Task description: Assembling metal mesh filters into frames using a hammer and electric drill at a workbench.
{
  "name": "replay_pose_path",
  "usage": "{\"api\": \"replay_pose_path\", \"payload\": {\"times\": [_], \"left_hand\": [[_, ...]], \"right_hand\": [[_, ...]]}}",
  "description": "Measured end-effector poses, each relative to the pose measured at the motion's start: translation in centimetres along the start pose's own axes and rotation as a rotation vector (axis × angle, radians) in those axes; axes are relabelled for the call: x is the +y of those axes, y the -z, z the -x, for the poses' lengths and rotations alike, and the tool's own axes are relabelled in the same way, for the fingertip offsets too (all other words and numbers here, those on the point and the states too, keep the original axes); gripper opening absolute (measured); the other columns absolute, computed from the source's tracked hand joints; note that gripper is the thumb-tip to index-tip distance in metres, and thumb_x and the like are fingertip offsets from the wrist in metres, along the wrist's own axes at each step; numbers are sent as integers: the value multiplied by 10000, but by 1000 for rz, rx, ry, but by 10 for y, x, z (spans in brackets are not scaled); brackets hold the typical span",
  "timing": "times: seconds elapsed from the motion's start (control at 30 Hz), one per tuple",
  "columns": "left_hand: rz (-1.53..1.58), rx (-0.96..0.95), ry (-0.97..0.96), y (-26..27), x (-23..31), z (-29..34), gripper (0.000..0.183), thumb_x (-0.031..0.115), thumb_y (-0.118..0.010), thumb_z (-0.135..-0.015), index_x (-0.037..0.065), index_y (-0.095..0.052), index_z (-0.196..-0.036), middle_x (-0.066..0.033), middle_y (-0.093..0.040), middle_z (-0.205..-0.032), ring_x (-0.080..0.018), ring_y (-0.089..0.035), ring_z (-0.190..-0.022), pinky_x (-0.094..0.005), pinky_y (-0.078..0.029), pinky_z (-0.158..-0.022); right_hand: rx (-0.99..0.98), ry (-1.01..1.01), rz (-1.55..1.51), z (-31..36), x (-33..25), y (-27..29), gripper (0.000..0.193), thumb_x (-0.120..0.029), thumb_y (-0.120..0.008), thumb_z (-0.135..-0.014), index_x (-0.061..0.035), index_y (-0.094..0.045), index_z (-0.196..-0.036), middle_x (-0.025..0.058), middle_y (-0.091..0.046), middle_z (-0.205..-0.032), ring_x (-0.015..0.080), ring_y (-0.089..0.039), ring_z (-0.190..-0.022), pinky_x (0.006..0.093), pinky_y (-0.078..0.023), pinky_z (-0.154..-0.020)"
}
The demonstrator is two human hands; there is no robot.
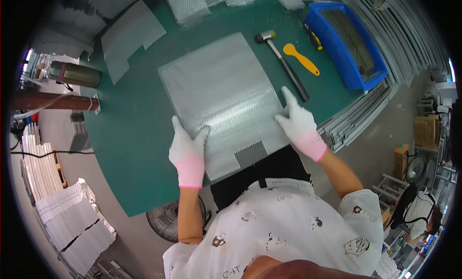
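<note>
A stack or sheet of silvery metal mesh [216,81] lies in front of me, with a rectangular notch in its near edge. That near edge reaches past the table's front toward my body. My left hand [188,151], in a white glove with a pink cuff, grips the left edge, thumb on top and index finger along the side. At the opposite edge my right hand [299,125], gloved the same way, holds the mesh with its thumb over the rim and index finger pointing forward. The fingers beneath are hidden.
On the green table [130,173] lie a mallet [288,69], a yellow scraper [302,60], a screwdriver [314,37] and a blue bin [347,74] of small metal parts. More mesh [130,38] lies beyond. A metal flask [74,74] stands left; metal frames [394,43] are stacked right.
</note>
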State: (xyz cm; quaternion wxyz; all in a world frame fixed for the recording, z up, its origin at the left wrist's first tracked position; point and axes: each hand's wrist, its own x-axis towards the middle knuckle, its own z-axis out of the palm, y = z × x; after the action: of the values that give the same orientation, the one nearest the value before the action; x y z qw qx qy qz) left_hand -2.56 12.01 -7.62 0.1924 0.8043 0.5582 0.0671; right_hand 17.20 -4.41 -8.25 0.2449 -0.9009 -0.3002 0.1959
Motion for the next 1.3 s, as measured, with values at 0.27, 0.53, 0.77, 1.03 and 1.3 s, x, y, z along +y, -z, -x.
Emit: {"api": "replay_pose_path", "payload": {"times": [0.27, 0.53, 0.77, 1.03, 1.3], "left_hand": [[-381, -24, -661, 17, -5, -30, 426, 371, -682, -748, 247, -621, -1152, -68, -565, -1222, -309, -425, -1228, -550, -254, -1032], [-323, -8, -731, 12, -7, -33, 414, 359, -674, -756, 197, -635, -1136, -77, -602, -1150, -293, -484, -1165, -532, -281, -1019], [-263, 32, -711, 6, -13, -31, 426, 328, -706, -724, 181, -643, -1118, -89, -602, -1138, -303, -502, -1138, -519, -291, -1017], [-286, -5, -684, 13, -9, -31, 435, 328, -710, -723, 155, -648, -1117, -86, -607, -1151, -324, -497, -1148, -555, -271, -1022], [-450, -23, -697, 2, -17, -24, 655, 479, -550, -838, 84, -432, -1348, -80, -537, -1303, -390, -415, -1257, -623, -202, -1036]], "right_hand": [[-421, 596, 550, -122, -54, 62, 287, -315, -642, -706, -73, -680, -856, 181, -601, -929, 303, -580, -875, 398, -467, -770], [284, 112, 293, -376, -138, 43, 324, -255, -617, -760, -72, -672, -1022, 148, -667, -1015, 303, -640, -964, 385, -501, -801], [260, -118, 341, -386, -158, 29, 267, -167, -617, -811, -121, -660, -1071, 79, -610, -1153, 230, -574, -1099, 371, -473, -809], [349, 494, 178, -405, -174, 84, 402, -129, -674, -747, 28, -600, -1110, 127, -663, -956, 202, -640, -958, 314, -514, -762], [154, 162, 192, -442, -150, 111, 354, -301, -705, -786, -60, -668, -1043, 157, -660, -1040, 245, -638, -914, 343, -488, -817]]}}
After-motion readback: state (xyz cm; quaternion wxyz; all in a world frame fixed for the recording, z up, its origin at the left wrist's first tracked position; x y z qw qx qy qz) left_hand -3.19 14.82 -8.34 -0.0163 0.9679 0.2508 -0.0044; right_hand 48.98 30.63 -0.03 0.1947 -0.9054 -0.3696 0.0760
